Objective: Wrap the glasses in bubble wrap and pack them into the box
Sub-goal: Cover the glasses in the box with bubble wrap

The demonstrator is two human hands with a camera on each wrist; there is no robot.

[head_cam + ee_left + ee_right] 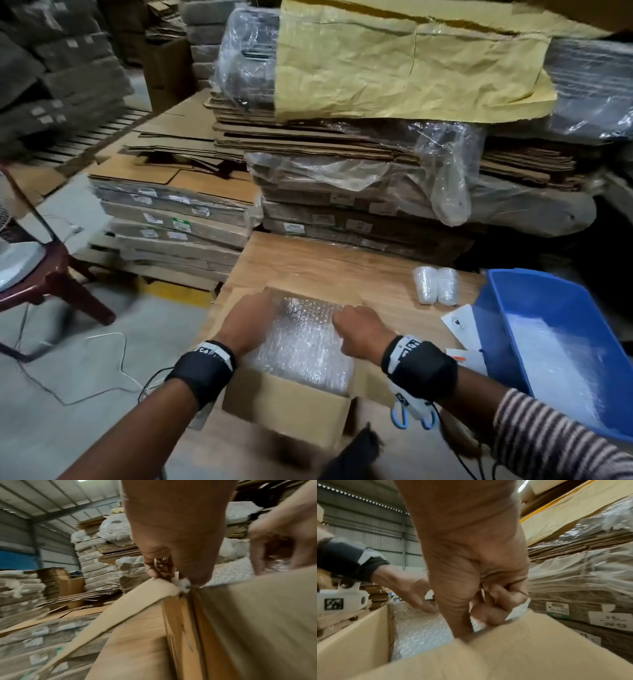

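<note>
An open cardboard box [291,407] stands on the wooden table in front of me. A sheet of bubble wrap [305,342] lies across its opening and lines the inside. My left hand [255,311] pinches the sheet's edge [181,586] at the box's far left corner. At the right wall, my right hand [346,320] has its fingers curled around the bubble wrap's edge [520,608]. Two glasses wrapped in bubble wrap [435,286] lie side by side on the table, to the far right of the box.
A blue plastic tray [548,342] sits at the right with clear wrap inside it. Blue-handled scissors [411,416] and white cards [460,325] lie between tray and box. Stacks of flat cartons [342,192] rise behind the table. A dark red chair [58,270] stands at the left.
</note>
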